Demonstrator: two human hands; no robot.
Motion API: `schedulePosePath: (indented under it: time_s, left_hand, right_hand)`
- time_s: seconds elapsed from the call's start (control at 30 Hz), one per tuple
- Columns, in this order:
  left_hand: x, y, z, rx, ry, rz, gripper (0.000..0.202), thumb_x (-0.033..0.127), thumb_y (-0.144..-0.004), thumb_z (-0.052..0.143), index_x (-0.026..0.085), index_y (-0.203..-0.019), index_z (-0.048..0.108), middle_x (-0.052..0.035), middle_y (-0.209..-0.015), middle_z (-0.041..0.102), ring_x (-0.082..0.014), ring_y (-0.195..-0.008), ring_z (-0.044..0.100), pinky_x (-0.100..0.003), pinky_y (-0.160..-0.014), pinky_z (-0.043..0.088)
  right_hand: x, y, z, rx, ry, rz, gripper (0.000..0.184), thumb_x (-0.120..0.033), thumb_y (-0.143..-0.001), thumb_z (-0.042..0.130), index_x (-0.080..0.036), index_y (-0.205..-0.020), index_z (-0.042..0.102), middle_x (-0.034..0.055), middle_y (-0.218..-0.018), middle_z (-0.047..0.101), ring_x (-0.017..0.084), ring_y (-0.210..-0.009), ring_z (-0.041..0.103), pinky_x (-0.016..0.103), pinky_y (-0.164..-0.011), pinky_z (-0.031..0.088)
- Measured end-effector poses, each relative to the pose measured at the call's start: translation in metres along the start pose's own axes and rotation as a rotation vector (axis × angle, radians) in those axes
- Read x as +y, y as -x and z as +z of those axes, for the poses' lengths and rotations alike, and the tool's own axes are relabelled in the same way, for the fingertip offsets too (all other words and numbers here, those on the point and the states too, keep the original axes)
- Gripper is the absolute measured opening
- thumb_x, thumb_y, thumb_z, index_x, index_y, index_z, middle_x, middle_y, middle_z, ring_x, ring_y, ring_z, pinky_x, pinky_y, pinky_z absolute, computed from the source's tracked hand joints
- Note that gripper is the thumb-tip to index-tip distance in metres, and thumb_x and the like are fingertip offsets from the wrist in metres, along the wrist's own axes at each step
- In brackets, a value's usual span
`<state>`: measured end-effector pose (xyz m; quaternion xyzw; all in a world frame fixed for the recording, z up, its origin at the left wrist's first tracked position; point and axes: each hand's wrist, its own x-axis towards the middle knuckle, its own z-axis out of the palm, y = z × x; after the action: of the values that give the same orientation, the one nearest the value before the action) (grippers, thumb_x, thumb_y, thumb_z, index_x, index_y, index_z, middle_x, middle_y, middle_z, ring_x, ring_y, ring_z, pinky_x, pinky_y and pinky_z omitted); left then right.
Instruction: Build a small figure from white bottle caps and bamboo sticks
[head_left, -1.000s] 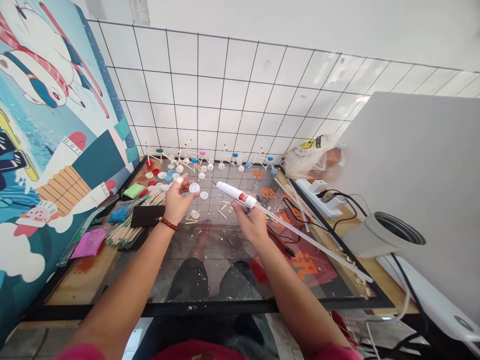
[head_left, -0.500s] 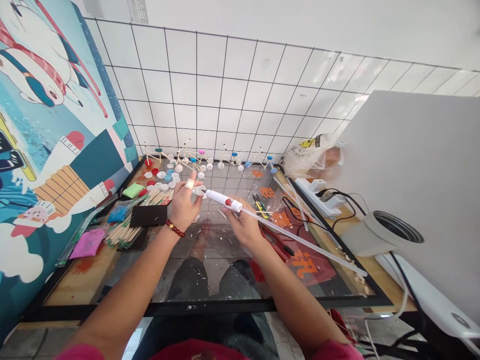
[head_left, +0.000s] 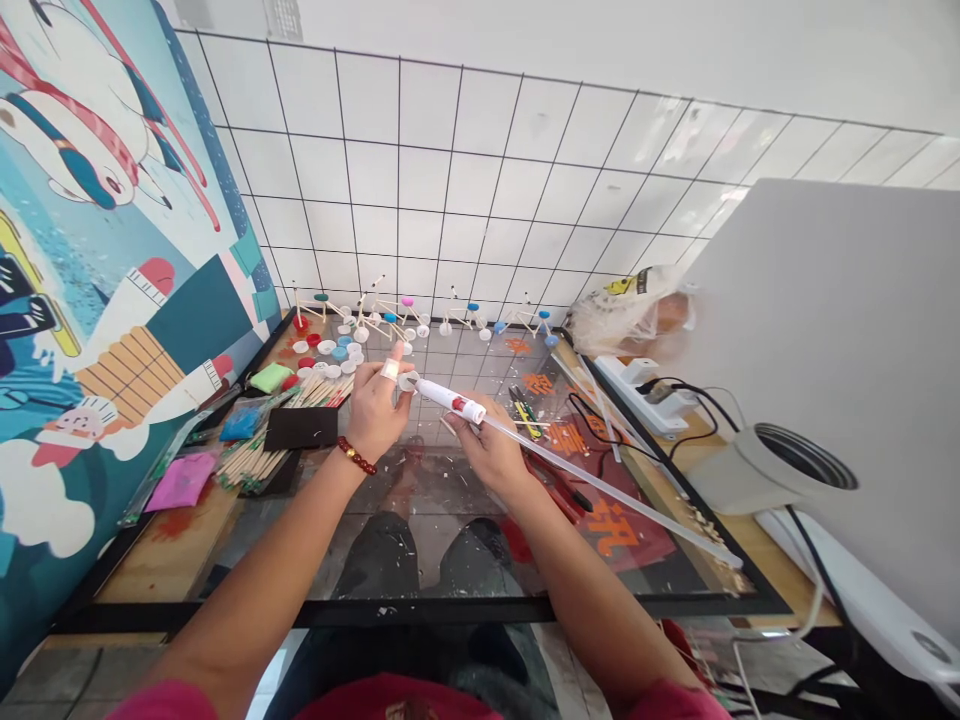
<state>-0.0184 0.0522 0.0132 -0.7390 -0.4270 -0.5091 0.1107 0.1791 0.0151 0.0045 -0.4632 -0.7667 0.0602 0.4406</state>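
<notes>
Our left hand (head_left: pixel 377 408) is over the middle of the table (head_left: pixel 465 545), with a cap (head_left: pixel 409 380) at its fingers. Our right hand (head_left: pixel 491 452) is on the right, and the tip of its glue gun (head_left: pixel 444 396) is at the cap. Stick figures (head_left: pixel 473 307) stand along the far edge, before the wall (head_left: pixel 375 180). Loose caps (head_left: pixel 325 347) lie far left. Nearer, also left, we have sticks (head_left: pixel 251 466) with a flat pad (head_left: pixel 301 428) on them. A power strip (head_left: pixel 637 395) sits right, with a bag (head_left: pixel 622 312) behind it.
</notes>
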Motion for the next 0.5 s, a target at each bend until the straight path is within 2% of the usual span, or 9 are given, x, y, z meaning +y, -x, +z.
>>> schedulePosePath:
  time_s: [0.33,0.5]
  left_hand:
    - [0.0003,0.0024,0.0013,-0.033,-0.05,0.016,0.077,0.015,-0.086,0.06,0.018,-0.155,0.026,-0.0064,-0.107,0.075,-0.0253,-0.099,0.059,-0.041,-0.097,0.044]
    - [0.0013,0.0019,0.0001,-0.03,-0.093,0.09,0.076,0.014,-0.087,0.059,0.018,-0.155,0.025,-0.0068,-0.108,0.075,-0.0247,-0.098,0.06,-0.04,-0.095,0.044]
  right_hand:
    - [0.0037,0.0015,0.0022,-0.004,0.028,-0.031,0.027,-0.038,-0.098,0.05,-0.021,-0.116,0.061,0.0096,-0.107,0.071,0.026,-0.1,0.064,0.036,-0.083,0.045]
    - [0.0036,0.0016,0.0021,-0.006,0.05,-0.031,0.028,-0.038,-0.098,0.049,-0.021,-0.116,0.062,0.0101,-0.107,0.071,0.027,-0.099,0.064,0.037,-0.082,0.045]
